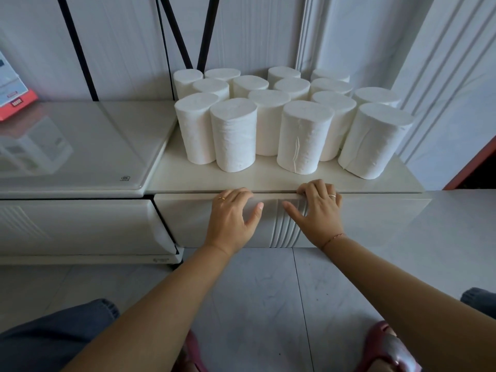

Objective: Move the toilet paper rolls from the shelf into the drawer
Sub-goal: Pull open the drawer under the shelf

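Note:
Several white toilet paper rolls (304, 135) stand upright, packed together, on a cream shelf top (268, 178). Directly below it is a closed cream drawer (375, 221) with a ribbed centre. My left hand (232, 216) rests on the drawer front, its fingertips hooked over the drawer's top edge just under the shelf. My right hand (316, 210) grips the same edge a little to the right, thumb spread across the ribs. Neither hand touches a roll.
A lower glossy cabinet (80, 151) with its own drawer adjoins on the left, with a red-and-white box (13, 100) at its far left. Black rods (77, 49) lean against the white wall. Grey floor tiles, my knees and red sandals (389, 347) lie below.

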Action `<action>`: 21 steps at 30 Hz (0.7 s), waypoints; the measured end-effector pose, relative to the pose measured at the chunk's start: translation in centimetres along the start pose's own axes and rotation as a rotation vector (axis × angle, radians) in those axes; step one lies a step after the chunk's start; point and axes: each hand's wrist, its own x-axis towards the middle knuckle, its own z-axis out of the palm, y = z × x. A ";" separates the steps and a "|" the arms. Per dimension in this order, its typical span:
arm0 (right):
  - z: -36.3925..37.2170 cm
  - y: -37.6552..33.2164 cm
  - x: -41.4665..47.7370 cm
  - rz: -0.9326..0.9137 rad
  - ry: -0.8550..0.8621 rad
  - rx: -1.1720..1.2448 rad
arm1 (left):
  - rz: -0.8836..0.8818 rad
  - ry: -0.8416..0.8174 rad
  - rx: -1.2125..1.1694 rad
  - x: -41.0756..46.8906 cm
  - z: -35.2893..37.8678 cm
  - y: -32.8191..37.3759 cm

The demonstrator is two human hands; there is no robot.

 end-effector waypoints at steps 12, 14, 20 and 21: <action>-2.1 -0.1 -3.0 -0.064 -0.161 -0.085 | -0.006 -0.163 0.124 -3.3 0.1 0.5; -3.3 -0.4 -3.5 -0.062 -0.213 -0.082 | -0.018 -0.175 0.075 -3.8 -1.1 0.9; -6.9 -0.1 -5.0 -0.115 -0.466 0.071 | -0.151 -0.434 -0.118 -4.6 -5.0 0.9; -7.3 -0.1 -5.3 -0.107 -0.510 0.085 | -0.168 -0.479 -0.123 -4.8 -5.4 0.9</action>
